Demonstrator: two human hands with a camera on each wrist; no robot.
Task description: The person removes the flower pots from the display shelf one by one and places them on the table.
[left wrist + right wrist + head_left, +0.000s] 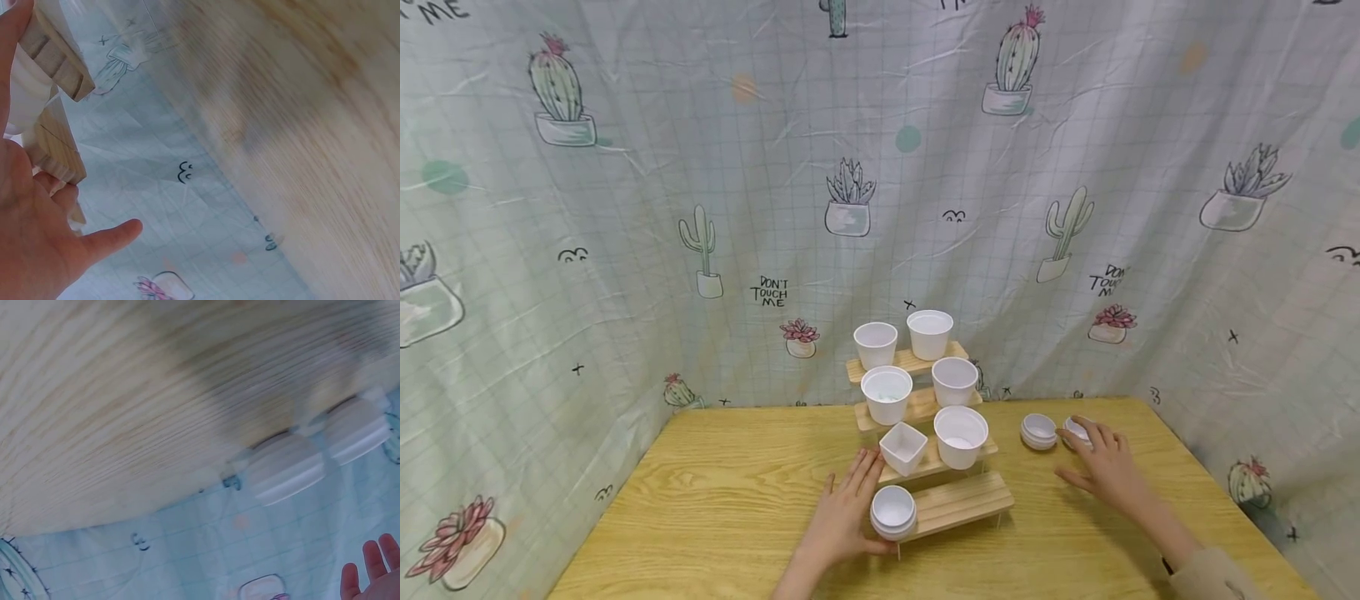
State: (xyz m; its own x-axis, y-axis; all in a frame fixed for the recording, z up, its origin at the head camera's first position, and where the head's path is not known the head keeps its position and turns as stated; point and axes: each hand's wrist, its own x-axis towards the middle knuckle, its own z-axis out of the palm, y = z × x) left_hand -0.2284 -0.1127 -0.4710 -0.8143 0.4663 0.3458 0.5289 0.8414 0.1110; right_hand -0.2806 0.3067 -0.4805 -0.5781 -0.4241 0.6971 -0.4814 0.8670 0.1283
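On the bottom step of the wooden rack (958,500), the left hand (842,521) cups a white pot (893,511); the right hand (1101,462), fingers spread, touches a small pot (1077,430) on the table (715,500).

1. We see a pale green curtain (880,167) with a fine grid pattern hung as a backdrop, wrapping around from nine o'clock through twelve to three o'clock.
2. We note its prints: potted cacti, succulents, small birds, crosses and the words "DON'T TOUCH ME".
3. We find creases and folds running across the cloth.
4. We see a light wooden table (715,500) with visible grain filling the view from the centre down to six o'clock, its far edge meeting the curtain.
5. We find the light soft and even.
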